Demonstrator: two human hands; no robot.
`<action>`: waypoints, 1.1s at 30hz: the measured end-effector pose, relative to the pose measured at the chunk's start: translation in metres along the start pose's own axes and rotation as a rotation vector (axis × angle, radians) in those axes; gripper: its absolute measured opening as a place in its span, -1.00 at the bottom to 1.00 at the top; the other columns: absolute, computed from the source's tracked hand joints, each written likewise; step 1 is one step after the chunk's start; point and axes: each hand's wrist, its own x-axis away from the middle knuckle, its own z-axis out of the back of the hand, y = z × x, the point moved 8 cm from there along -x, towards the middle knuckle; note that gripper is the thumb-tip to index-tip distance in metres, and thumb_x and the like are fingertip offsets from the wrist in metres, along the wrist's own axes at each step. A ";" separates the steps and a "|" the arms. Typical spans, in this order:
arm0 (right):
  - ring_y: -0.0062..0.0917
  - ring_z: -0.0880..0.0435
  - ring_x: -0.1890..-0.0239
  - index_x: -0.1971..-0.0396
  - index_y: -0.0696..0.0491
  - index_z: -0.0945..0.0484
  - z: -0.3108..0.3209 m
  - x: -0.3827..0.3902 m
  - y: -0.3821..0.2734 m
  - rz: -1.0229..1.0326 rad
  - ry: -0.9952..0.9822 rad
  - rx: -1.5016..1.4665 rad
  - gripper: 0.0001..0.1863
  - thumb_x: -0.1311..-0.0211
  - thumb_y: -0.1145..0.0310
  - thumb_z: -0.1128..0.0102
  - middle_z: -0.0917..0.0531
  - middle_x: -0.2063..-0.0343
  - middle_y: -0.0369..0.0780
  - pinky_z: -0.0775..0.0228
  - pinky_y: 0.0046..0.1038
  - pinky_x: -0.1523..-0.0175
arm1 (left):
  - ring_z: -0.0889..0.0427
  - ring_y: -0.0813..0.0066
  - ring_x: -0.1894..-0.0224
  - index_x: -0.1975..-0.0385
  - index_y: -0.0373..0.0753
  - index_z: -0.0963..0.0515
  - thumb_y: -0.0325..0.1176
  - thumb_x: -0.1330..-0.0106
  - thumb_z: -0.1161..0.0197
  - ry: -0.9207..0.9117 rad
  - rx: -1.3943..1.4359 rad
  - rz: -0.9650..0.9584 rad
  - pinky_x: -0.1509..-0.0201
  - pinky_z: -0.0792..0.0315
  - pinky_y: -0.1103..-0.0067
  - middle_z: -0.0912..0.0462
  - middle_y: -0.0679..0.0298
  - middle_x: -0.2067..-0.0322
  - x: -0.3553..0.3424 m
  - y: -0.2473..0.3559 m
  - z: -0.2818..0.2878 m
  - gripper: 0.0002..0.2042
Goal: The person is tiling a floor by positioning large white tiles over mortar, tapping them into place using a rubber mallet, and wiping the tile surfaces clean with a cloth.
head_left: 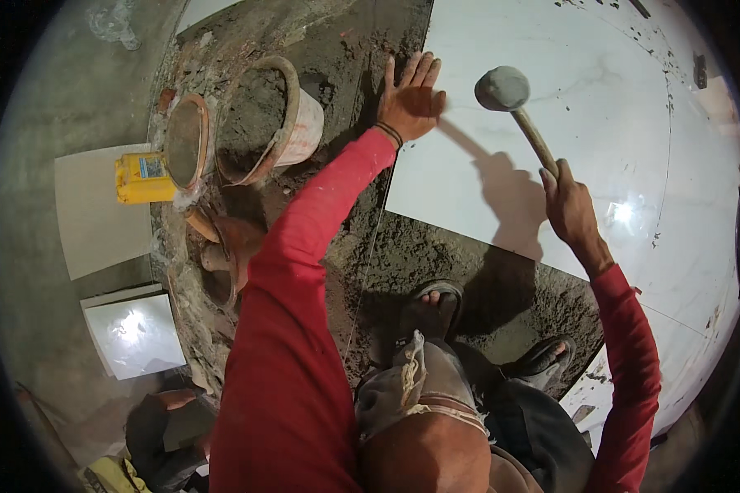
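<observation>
In the head view, I see the left hand (409, 107) spread wide and holding nothing at the left edge of the white marble-veined floor tile (485, 49), which lies beside rough grey mortar (436, 246). The right hand (574, 212) is wrapped snugly round a wooden-handled mallet (503, 89), its round head raised over that tile. I'd judge the step to be tapping the tile level; the next move seems to call for a measured blow, well clear of the left hand.
</observation>
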 end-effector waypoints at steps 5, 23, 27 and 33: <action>0.13 -0.59 0.53 0.17 0.12 -0.29 -0.008 0.024 0.011 -0.080 -0.066 -0.101 -0.72 -0.56 0.18 0.02 -0.55 0.64 0.08 -0.34 0.03 0.48 | 0.01 0.24 -0.58 -0.47 -0.19 -0.19 -0.04 -0.50 0.10 -0.006 -0.029 -0.008 -0.58 0.30 -0.05 -0.18 0.19 -0.50 0.010 0.003 0.008 -0.39; 0.14 -0.58 0.58 0.18 0.17 -0.35 0.014 0.099 0.017 -0.213 0.000 -0.179 -0.76 -0.53 0.28 -0.05 -0.55 0.66 0.13 -0.28 -0.04 0.54 | 0.21 0.00 -0.60 -0.55 -0.29 0.20 -0.05 -0.54 0.13 -0.231 0.223 0.068 -0.60 0.37 -0.03 0.24 -0.09 -0.56 0.116 0.080 0.019 -0.27; 0.14 -0.55 0.60 0.24 0.14 -0.34 0.011 0.103 0.033 -0.283 0.030 -0.037 -0.74 -0.54 0.25 -0.05 -0.53 0.69 0.11 -0.25 -0.05 0.56 | -0.07 0.07 -0.55 -0.47 -0.31 -0.14 -0.10 -0.53 0.09 -0.325 0.233 0.033 -0.59 0.30 -0.08 -0.13 -0.07 -0.48 0.100 0.096 0.046 -0.40; 0.15 -0.58 0.57 0.26 0.16 -0.37 -0.016 0.099 0.034 -0.353 0.002 -0.085 -0.66 -0.57 0.15 0.00 -0.54 0.68 0.12 -0.25 -0.05 0.58 | -0.38 0.19 -0.33 -0.25 -0.22 -0.45 -0.08 -0.45 -0.12 0.210 -0.018 0.241 -0.51 0.10 -0.04 -0.52 0.14 -0.20 0.013 -0.004 0.026 -0.53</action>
